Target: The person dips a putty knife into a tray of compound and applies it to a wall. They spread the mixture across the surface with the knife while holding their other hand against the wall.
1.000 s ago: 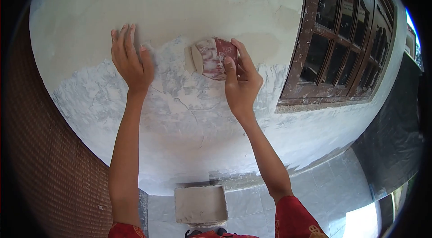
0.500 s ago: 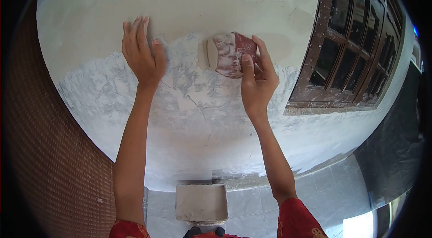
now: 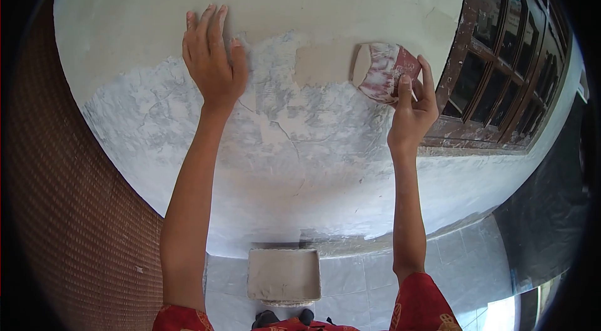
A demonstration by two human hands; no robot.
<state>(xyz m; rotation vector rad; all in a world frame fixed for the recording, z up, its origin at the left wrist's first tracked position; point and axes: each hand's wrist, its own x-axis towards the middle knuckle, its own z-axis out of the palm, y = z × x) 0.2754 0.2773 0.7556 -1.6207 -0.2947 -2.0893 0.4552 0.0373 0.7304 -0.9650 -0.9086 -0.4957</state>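
Observation:
My left hand [image 3: 214, 68] lies against the wall [image 3: 206, 199] with its fingers spread, holding nothing. Between the thumb and fingers of my right hand [image 3: 413, 108] is a maroon putty scraper [image 3: 383, 73], smeared with white and beige filler. The scraper's left edge, loaded with filler, is pressed to the wall close to the window. A smooth beige strip of filler [image 3: 322, 65] runs along the wall to the left of the scraper. Below that strip the wall is whitish grey, rough and cracked; above it is an even beige coat.
A brown wooden window [image 3: 494, 68] with glass panes borders the wall at right. Down on the grey tiled floor [image 3: 350, 278] is a tray [image 3: 285, 303] of beige filler, close to my feet. A woven brown panel [image 3: 81, 206] flanks the left side.
My right hand has drawn the scraper rightward across the wall, towards the window, and a fresh beige strip shows behind it. My left hand keeps its spread pose on the wall.

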